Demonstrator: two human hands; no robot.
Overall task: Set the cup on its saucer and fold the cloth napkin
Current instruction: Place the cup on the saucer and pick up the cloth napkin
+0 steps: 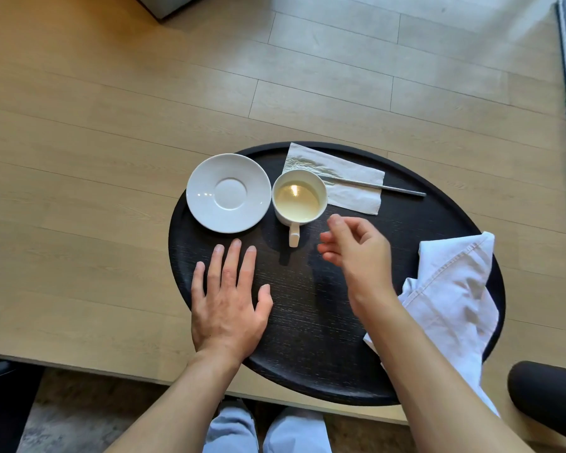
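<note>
The cup [299, 197], nearly full of pale liquid, stands on the tray [307, 322] just right of the empty saucer [228, 192], handle toward the near side. The right hand [356, 246] hovers beside the handle, fingers [329, 238] loosely curled, nothing held. The left hand [227, 295] is laid flat, open. The cloth napkin [451, 295] lies crumpled at the right. Liquid could be spilled if the cup is tilted when lifted.
</note>
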